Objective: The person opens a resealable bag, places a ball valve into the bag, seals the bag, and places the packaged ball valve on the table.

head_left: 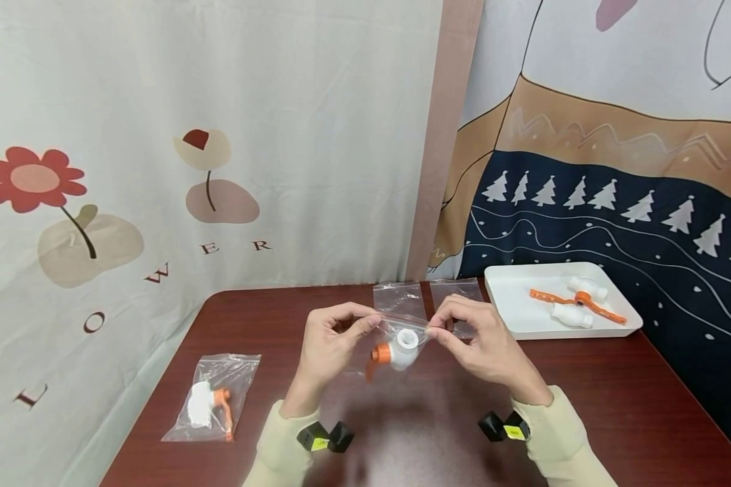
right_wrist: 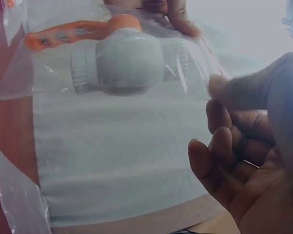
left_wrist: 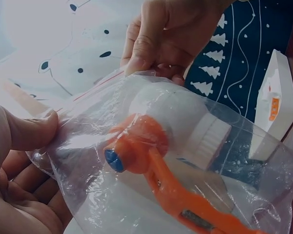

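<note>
Over the middle of the table, a clear zip-lock bag [head_left: 396,322] is held up between both hands. Inside it lies a white plastic ball valve [head_left: 404,350] with an orange lever handle [left_wrist: 173,192]. My left hand [head_left: 336,341] pinches one end of the bag's top edge between thumb and fingers. At the opposite end, my right hand [head_left: 482,338] pinches the same edge, its other fingers loosely curled in the right wrist view. A red line runs along the seal strip [left_wrist: 95,87]. Whether the seal is fully closed cannot be told.
Another clear bag [head_left: 244,368] with a white valve and orange handle lies at the left. Flat clear bags [head_left: 397,295] lie at the table's back edge. The white tray [head_left: 505,311] at the back right holds white valve bodies [head_left: 571,315] and orange handles [head_left: 606,312]. Printed curtains [head_left: 341,169] hang behind.
</note>
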Motion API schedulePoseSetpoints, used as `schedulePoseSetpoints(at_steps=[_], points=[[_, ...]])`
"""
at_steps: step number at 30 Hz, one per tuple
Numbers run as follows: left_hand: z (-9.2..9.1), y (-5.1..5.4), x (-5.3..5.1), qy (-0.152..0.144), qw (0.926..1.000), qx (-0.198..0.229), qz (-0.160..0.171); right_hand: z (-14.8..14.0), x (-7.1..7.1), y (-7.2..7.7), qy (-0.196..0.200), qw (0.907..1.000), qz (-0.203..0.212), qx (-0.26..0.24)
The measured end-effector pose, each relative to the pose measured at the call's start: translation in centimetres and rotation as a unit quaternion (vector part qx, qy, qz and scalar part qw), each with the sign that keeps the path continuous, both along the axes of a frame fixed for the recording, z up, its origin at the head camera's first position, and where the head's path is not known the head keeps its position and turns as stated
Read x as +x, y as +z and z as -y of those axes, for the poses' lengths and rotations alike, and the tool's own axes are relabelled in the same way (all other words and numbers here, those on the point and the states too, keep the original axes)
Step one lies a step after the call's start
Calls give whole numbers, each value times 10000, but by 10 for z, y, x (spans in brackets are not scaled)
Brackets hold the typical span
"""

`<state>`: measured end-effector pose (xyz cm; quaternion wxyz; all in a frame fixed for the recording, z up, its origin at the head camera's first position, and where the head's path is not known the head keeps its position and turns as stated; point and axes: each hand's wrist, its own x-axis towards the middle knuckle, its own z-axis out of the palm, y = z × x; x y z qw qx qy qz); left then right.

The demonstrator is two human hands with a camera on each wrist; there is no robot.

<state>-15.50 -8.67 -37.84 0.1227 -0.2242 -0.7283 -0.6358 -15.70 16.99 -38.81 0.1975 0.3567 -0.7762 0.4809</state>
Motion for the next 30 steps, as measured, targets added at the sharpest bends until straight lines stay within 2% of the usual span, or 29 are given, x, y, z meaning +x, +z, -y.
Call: schedulePoseSetpoints(at_steps=[5, 13, 16, 19, 27, 30], points=[[0, 0, 0, -24, 9998, -184, 47, -3, 0, 1, -111, 9999, 31, 124], [-3, -3, 0, -24, 9998, -163, 129, -6, 0, 1, -157, 9979, 545, 320], [-6, -4, 1, -14, 9996, -153, 242, -3, -1, -2, -137, 9984, 455, 299], [-11, -5, 2, -128, 9992, -182, 334, 3, -1, -5, -73, 9990, 359, 256], [-23, -10, 6, -411, 9981, -373, 284, 19, 3, -7, 52, 9999, 60, 154], [-26, -11, 8, -337, 9981, -387, 352, 21, 5, -7, 10, 9999, 76, 68]])
